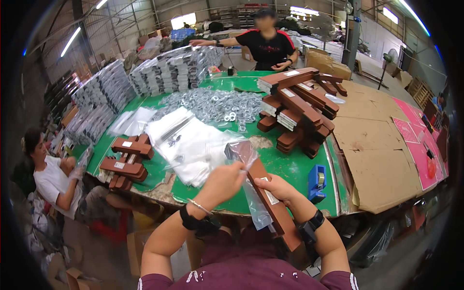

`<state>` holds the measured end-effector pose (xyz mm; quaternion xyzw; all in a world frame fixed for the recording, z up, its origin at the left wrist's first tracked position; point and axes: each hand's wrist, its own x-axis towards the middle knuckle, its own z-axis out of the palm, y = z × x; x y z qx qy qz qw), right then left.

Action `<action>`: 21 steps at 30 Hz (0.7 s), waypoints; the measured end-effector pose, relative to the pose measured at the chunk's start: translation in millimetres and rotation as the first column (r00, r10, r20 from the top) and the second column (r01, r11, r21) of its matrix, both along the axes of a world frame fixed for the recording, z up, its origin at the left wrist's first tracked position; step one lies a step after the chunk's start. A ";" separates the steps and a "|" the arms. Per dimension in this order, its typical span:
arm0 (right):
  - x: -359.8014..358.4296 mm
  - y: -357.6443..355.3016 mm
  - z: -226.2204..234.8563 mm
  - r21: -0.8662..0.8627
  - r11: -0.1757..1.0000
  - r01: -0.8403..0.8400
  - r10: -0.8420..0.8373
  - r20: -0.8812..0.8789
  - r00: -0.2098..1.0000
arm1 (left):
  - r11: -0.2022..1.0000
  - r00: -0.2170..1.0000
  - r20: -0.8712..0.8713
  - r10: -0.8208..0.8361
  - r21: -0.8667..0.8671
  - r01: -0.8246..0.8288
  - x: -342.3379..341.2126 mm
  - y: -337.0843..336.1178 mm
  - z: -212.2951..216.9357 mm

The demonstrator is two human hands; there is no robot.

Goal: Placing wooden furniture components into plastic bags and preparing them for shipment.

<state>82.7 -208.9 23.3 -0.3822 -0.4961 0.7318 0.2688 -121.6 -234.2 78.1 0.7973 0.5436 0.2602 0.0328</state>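
Note:
A long reddish-brown board (285, 222) with a white label slants across the near edge of the table in front of me. My right hand (279, 188) grips it at mid-length, thumb on top near the label. A clear plastic bag (257, 209) lies along the board's left side, and its upper part covers the far end. Closed fingers of my left hand (226, 180) pinch the bag beside the board; how much plastic is in them is hidden. Just beyond my left hand lies a spread pile of white plastic bags (181, 145).
Brown boards (299, 104) are stacked at the back right, more (126, 166) at left. Grey ring-shaped parts (212, 104) cover the middle. A blue tape dispenser (317, 182) stands right; cardboard (382, 154) lies beyond. Wrapped stacks (169, 72) stand behind. Two co-workers are across and left.

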 end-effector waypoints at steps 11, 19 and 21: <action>-9.6 -17.5 11.3 0.188 0.982 -0.031 0.043 -0.062 0.997 | 0.891 0.993 0.095 -0.070 0.453 0.020 23.8 33.0 12.3; -16.1 -14.2 -26.2 0.846 0.418 -0.331 -0.131 0.416 0.900 | 0.891 0.862 0.258 -0.435 -0.015 0.454 61.0 18.3 -4.6; -5.7 -9.1 -37.2 0.842 0.457 -0.287 -0.176 0.402 0.899 | 0.846 0.784 0.345 -0.516 0.062 0.529 55.7 -4.2 -9.2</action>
